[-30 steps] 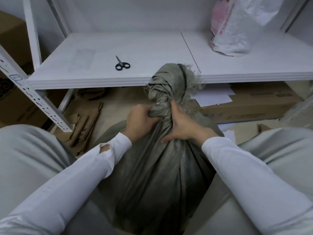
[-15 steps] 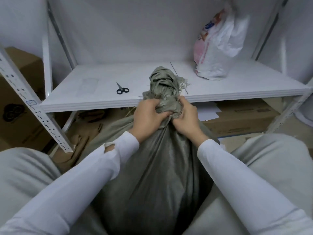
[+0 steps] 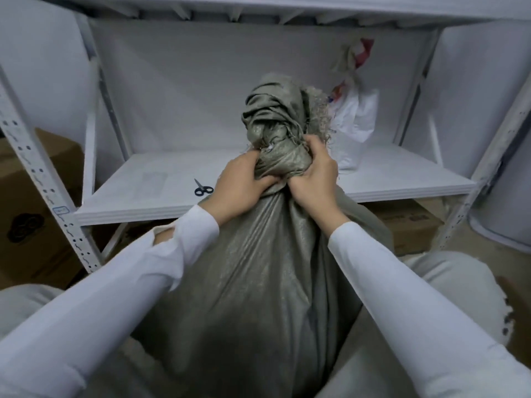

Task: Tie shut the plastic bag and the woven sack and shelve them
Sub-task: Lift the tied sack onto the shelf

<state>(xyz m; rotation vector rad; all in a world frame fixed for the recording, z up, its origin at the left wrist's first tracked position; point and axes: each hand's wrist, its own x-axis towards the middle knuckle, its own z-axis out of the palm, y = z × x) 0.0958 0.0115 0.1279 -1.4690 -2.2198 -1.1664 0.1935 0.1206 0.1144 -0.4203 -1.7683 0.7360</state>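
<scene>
Left grip, right grip tight round woven sack

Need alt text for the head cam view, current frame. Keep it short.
The left hand and right hand grip the gathered neck of a grey-green woven sack just below its bulky knot, in front of a white shelf. On the shelf, scissors lie to the left and a white plastic bag stands at the right, partly behind the knot.
</scene>
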